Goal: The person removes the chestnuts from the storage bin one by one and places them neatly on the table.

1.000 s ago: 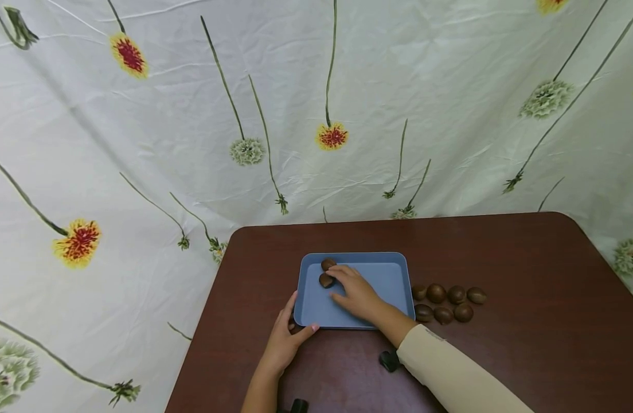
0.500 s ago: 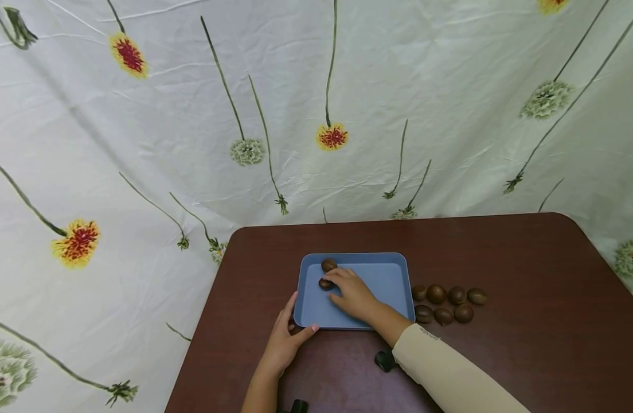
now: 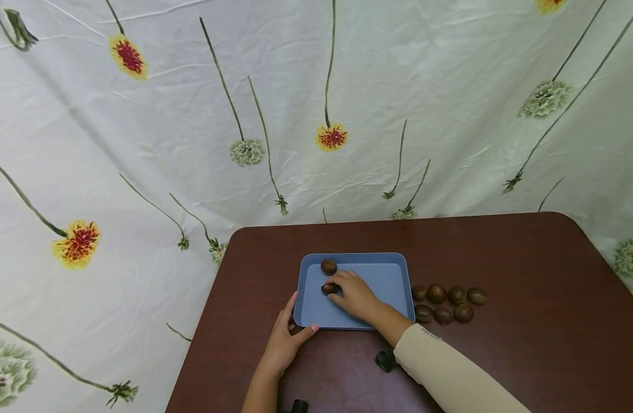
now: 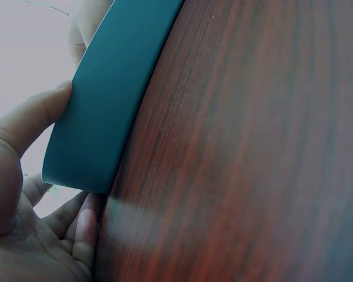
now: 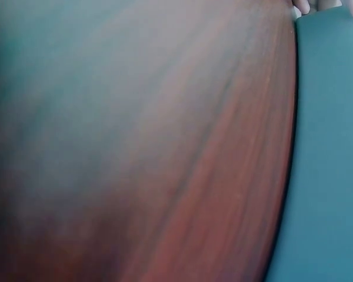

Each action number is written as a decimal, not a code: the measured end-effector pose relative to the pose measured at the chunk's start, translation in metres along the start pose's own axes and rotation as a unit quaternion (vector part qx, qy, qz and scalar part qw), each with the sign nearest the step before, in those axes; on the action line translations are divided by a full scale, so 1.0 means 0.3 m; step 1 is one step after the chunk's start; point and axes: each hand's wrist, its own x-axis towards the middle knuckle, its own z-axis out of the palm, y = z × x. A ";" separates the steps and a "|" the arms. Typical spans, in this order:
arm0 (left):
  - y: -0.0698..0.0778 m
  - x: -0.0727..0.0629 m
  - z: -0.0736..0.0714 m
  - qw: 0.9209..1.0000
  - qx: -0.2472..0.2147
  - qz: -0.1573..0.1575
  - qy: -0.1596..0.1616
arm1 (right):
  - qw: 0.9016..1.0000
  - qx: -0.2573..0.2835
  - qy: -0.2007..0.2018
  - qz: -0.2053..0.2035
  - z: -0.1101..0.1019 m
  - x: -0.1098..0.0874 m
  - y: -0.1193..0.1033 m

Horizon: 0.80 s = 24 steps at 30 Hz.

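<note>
A blue tray (image 3: 370, 287) lies on the table, with two brown chestnuts inside near its left side. My right hand (image 3: 355, 295) reaches over the tray and pinches the nearer chestnut (image 3: 328, 288) between thumb and fingers; part of it is hidden. Just beyond it sits the other chestnut (image 3: 329, 267), apart from the hand. At the tray's near left corner, my left hand (image 3: 284, 338) grips the tray, its thumb against the near wall and fingers along the left side. The left wrist view shows that thumb (image 4: 38, 114) touching the wall. The right wrist view catches mostly table and tray wall.
Several chestnuts (image 3: 443, 315) lie in two rows on the brown table (image 3: 543, 321), right beside the tray. A small black object (image 3: 385, 361) shows under the right sleeve, another (image 3: 299, 406) near the left wrist. A flowered cloth (image 3: 296, 86) hangs behind the table.
The nearer chestnut has shifted slightly toward me, away from the other one, with my right fingers now around it. My left hand and the tray have stayed put.
</note>
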 end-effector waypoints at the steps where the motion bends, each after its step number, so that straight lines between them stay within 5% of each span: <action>1: 0.000 0.000 0.000 1.000 0.000 -0.001 0.000 | 1.000 0.007 -0.001 0.003 -0.003 -0.001 -0.001; 17: 0.004 -0.002 0.001 1.000 0.001 -0.003 0.002 | 0.990 0.114 0.059 0.058 -0.073 -0.057 -0.015; 24: 0.008 -0.004 0.002 1.000 0.002 -0.005 0.007 | 0.979 0.168 0.078 0.092 -0.117 -0.099 -0.020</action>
